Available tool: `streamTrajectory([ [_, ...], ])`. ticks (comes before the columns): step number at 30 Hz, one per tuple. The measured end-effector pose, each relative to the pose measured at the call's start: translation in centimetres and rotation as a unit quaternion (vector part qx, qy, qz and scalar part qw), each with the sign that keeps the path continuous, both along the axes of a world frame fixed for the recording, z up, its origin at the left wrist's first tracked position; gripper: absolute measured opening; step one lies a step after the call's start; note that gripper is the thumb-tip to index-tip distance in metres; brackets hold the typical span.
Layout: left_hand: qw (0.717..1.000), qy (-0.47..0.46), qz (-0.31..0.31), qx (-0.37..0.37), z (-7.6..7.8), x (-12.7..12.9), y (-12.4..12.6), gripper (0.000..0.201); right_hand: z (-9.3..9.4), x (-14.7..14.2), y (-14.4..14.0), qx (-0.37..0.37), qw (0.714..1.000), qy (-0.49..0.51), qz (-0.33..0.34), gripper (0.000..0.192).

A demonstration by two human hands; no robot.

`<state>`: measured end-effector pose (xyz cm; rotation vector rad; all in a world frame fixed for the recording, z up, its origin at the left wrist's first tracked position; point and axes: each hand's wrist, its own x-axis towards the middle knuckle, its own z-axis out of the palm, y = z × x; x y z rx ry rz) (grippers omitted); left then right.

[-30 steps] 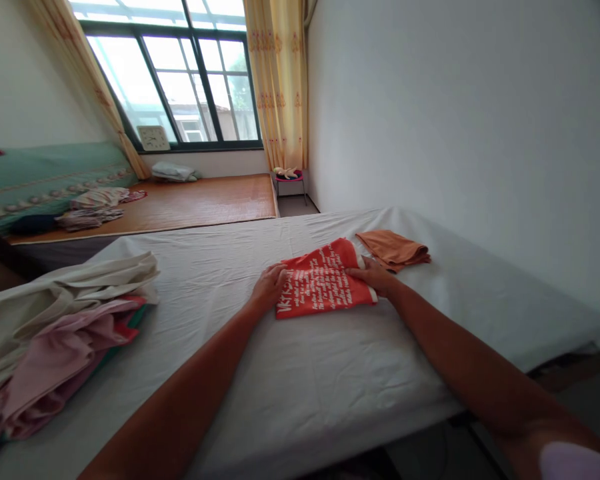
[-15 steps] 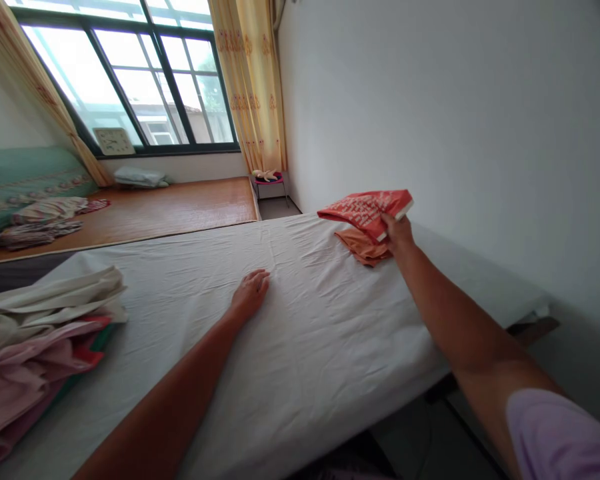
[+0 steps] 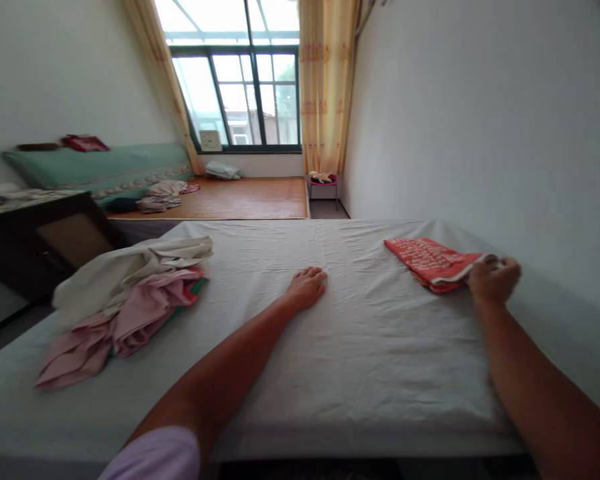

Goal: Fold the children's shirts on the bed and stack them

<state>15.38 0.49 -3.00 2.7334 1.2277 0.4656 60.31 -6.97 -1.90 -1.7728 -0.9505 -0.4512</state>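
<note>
The red garment [image 3: 425,260], earlier aloft, now lies over the orange cloth [image 3: 422,281]; left hand [image 3: 307,287] flat, unladen; right hand [image 3: 495,277] at hem, grip indeterminable.

Window [image 3: 237,93] behind bed [image 3: 270,197]

Yellow curtains [image 3: 325,87] frame the window, a square clock [image 3: 211,140] at its foot. A pale bundle [image 3: 223,170] lies on the bed; a stool [image 3: 333,181] stands beside it, a dark cabinet [image 3: 45,233] at left.

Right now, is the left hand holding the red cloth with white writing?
No, the left hand rests on the white sheet, apart from the red cloth.
</note>
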Motion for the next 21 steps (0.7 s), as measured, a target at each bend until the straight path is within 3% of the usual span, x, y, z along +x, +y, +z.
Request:
streamTrajectory([
  [1, 1.000, 0.009, -0.007, -0.007, 0.0, 0.0, -0.3, 0.045, -0.1, 0.1, -0.1, 0.021, 0.998, -0.037, -0.050, 0.061],
  [3, 0.999, 0.020, -0.021, -0.020, 0.2, -0.2, -0.7, 0.048, -0.4, -0.4, 0.2, 0.005, 0.991, -0.130, -0.021, 0.058],
  [6, 0.997, 0.036, -0.065, -0.025, 0.9, -1.9, -1.0, 0.046, -1.1, -2.7, 1.1, -0.041, 0.963, -0.244, 0.105, 0.044],
  [9, 0.995, 0.056, -0.077, -0.009, 2.5, -5.9, -0.9, 0.034, -1.8, -4.9, 1.8, -0.086, 0.927, -0.305, 0.199, 0.037],
  [11, 0.996, 0.083, -0.017, 0.019, 4.3, -9.8, -0.4, 0.026, -2.1, -5.7, 2.1, -0.103, 0.914, -0.319, 0.229, 0.034],
  [13, 0.986, 0.123, 0.099, 0.062, 6.5, -14.5, 0.1, 0.027, -2.5, -5.9, 2.1, -0.105, 0.909, -0.319, 0.246, 0.031],
  [17, 0.928, 0.158, 0.311, 0.134, 10.8, -23.9, 1.0, 0.030, -2.8, -5.8, 2.2, -0.097, 0.913, -0.308, 0.248, 0.029],
  [19, 0.899, 0.153, 0.395, 0.107, 12.1, -27.5, 1.3, 0.037, -2.6, -6.1, 2.2, -0.092, 0.919, -0.299, 0.240, 0.029],
  [21, 0.885, 0.132, 0.443, 0.052, 12.8, -29.6, 1.6, 0.040, -2.4, -6.7, 2.1, -0.087, 0.923, -0.291, 0.235, 0.029],
])
